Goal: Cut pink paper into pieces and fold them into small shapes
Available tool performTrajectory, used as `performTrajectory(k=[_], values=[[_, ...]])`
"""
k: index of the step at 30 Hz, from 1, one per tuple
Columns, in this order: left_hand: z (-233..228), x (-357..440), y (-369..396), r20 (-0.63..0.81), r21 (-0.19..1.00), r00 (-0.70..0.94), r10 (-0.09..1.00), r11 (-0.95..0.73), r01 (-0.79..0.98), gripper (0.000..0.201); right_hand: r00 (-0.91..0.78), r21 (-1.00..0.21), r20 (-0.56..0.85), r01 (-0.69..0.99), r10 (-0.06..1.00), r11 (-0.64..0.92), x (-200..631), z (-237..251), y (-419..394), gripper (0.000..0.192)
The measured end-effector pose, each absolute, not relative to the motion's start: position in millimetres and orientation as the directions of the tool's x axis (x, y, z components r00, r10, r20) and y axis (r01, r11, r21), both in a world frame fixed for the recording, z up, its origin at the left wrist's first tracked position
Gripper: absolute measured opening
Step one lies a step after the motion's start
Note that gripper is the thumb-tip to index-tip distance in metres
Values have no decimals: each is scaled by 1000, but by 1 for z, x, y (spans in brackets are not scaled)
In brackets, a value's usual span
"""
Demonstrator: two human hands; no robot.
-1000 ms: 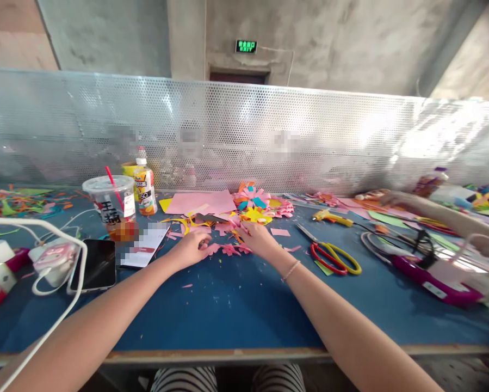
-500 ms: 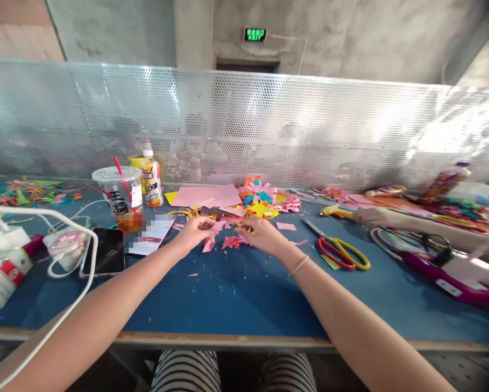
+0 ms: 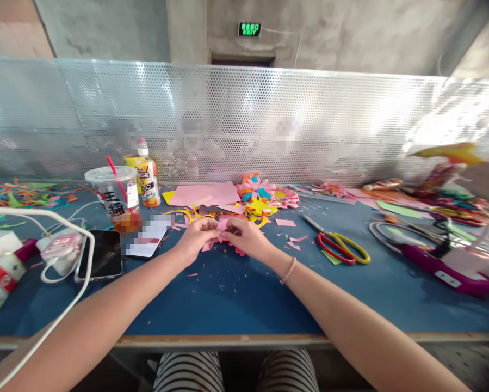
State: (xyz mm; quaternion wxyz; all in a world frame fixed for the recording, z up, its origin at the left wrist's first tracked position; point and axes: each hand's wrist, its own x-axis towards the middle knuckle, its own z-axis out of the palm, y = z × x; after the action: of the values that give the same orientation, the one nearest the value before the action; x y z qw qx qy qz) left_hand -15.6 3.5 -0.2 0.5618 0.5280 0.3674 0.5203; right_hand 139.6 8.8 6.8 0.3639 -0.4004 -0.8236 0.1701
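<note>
Both hands meet over the blue desk (image 3: 244, 294), just in front of the heap of cut flowers (image 3: 264, 198): the left hand (image 3: 195, 237) and right hand (image 3: 248, 237) each have fingers pinched together on the same small pink paper piece (image 3: 222, 224), held just above the desk. To work it neatly, I judge it best to keep both pinches close together, fold in small steps, and keep loose pink scraps (image 3: 293, 242) from catching underneath.
</note>
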Motion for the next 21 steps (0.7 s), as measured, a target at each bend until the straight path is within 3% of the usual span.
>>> performTrajectory(k=[6,12,21], values=[[3,-16,2,60,967,155,986,-19,-253,24,-384,-614,427,542,818,575,142,8,10,17],[2,-15,1,69,953,149,986,-21,-303,23,-401,-623,478,473,782,623,144,7,12,11],[2,-16,1,74,960,127,989,-36,-277,22,-419,-639,396,513,817,573,142,8,10,22]])
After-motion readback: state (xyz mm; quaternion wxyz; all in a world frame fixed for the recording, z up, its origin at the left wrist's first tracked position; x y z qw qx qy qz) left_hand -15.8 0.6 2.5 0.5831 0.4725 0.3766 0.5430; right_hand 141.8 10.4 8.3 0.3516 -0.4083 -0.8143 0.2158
